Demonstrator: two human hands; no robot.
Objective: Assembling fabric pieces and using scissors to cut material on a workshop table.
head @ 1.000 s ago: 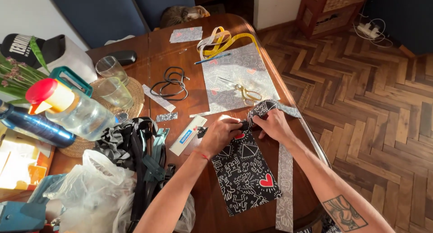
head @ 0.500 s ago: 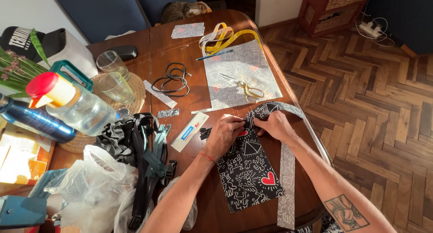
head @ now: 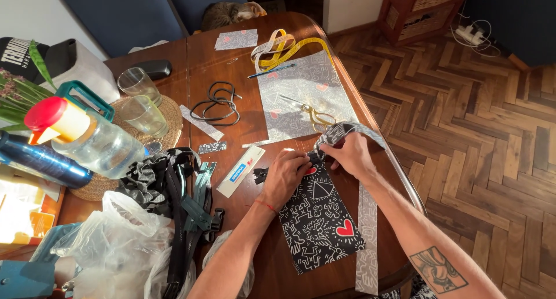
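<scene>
Both hands worked at the far end of the black patterned fabric piece (head: 320, 224), which lay flat on the wooden surface (head: 243, 131) near its right edge. I saw my left hand (head: 286, 177) pinching the fabric's top edge, fingers curled down onto it. My right hand (head: 350, 154) pinched a grey printed strip (head: 367, 218) just beside it, the strip looping over that hand and trailing toward me. Farther off lay gold scissors (head: 315, 116) on a grey printed sheet (head: 301, 85), and to the left a white label (head: 240, 170).
</scene>
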